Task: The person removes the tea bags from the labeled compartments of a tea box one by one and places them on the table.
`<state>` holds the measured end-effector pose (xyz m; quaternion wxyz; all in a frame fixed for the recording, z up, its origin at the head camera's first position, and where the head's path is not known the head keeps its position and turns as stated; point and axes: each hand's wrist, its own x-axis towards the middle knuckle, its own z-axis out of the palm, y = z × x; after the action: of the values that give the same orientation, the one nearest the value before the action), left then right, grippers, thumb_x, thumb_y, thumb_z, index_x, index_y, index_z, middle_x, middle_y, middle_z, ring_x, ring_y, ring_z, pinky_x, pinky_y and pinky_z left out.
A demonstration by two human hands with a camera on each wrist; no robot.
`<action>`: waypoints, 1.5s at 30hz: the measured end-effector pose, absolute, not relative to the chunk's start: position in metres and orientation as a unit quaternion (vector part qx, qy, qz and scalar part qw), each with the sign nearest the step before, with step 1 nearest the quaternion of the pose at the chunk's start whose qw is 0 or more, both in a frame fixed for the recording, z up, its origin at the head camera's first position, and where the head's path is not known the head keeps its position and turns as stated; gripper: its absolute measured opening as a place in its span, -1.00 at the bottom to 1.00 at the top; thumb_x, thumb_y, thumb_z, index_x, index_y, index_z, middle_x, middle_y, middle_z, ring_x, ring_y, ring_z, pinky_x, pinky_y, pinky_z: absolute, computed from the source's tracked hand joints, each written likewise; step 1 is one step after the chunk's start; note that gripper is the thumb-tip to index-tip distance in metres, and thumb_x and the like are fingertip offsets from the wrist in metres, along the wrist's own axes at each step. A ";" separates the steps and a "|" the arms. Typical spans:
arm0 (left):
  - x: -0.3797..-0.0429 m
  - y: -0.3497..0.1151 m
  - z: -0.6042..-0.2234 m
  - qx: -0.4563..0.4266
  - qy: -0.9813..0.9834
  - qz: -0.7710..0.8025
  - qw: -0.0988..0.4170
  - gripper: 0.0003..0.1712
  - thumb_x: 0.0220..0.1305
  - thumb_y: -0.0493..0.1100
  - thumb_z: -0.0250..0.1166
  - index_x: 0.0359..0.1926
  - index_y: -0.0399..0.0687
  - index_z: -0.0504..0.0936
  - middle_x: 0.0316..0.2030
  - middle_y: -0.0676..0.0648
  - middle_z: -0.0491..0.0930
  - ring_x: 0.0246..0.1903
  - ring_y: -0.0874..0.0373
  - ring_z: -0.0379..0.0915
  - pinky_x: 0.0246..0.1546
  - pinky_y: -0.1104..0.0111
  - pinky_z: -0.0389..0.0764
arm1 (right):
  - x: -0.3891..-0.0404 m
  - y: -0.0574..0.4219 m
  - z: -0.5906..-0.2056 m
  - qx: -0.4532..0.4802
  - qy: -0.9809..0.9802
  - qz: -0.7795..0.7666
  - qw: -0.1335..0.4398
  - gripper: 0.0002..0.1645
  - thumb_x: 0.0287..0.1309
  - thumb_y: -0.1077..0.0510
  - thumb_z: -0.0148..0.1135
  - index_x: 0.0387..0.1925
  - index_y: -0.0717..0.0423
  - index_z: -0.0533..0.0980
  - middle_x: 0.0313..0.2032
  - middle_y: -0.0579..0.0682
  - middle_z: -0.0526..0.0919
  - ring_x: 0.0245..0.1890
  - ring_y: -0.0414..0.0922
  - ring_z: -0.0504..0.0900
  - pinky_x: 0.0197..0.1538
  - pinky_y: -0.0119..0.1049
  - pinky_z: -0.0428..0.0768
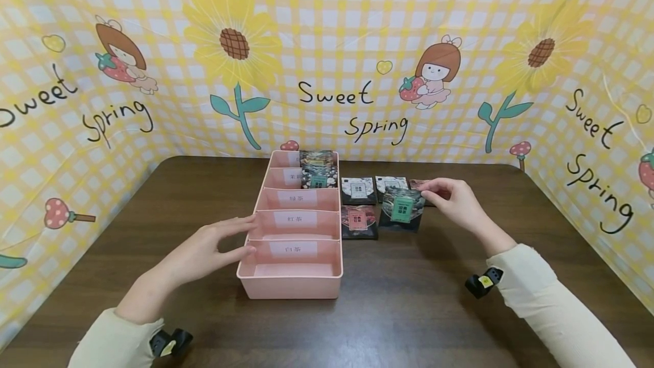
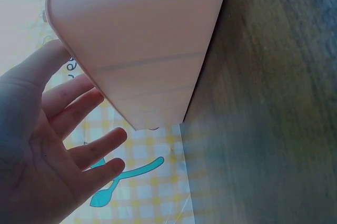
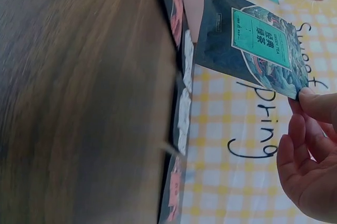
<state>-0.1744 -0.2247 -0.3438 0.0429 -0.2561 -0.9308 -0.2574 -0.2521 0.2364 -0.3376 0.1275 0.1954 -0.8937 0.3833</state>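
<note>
My right hand point(image 1: 455, 200) pinches a dark green tea sachet point(image 1: 402, 210) by its upper right corner. The sachet hangs above the table, and its green label reads "GREEN TEA" in the right wrist view. At the left side of a long pink divided box point(image 1: 288, 288), my left hand point(image 1: 204, 249) touches the wall with thumb and fingertips. Its fingers are spread and loosely extended in the left wrist view. Two dark sachets, one a green-label sachet point(image 1: 319, 178), stand in the rear compartments. The nearer compartments hold white labels with Chinese characters.
Right of the box lie a red-label sachet point(image 1: 359, 221), two white-patterned sachets point(image 1: 357, 190) and a reddish sachet point(image 1: 416, 184), partly hidden by my right hand and the held sachet. A yellow checked cloth point(image 1: 327, 44) hangs behind and beside the dark wooden table point(image 1: 409, 311).
</note>
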 end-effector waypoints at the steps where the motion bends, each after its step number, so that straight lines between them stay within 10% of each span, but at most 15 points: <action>1: -0.174 -0.225 -0.344 -0.256 -0.931 -0.258 0.042 -0.43 0.20 0.08 0.26 0.16 -0.08 0.51 0.21 -0.07 0.47 0.25 -0.10 0.33 0.20 -0.01 0.34 | -0.253 0.237 -0.339 0.195 -0.894 0.383 0.126 -0.84 0.13 0.27 0.24 -0.26 0.29 0.63 -0.20 0.27 0.68 -0.49 -0.42 0.47 -0.46 -0.53 0.45; 45: -0.172 -0.224 -0.342 -0.253 -0.932 -0.257 0.039 -0.45 0.20 0.09 0.26 0.15 -0.06 0.53 0.22 -0.06 0.46 0.24 -0.09 0.34 0.18 0.00 0.35 | -0.294 0.245 -0.374 0.183 -0.924 0.331 0.053 -0.86 0.14 0.29 0.23 -0.29 0.30 0.62 -0.34 0.20 0.69 -0.38 -0.19 0.57 -0.32 -0.45 0.53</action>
<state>-0.1723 -0.2243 -0.3424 0.0393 -0.2530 -0.9318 -0.2574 -0.2945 0.2454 -0.3745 0.0531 0.1828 -0.9241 0.3313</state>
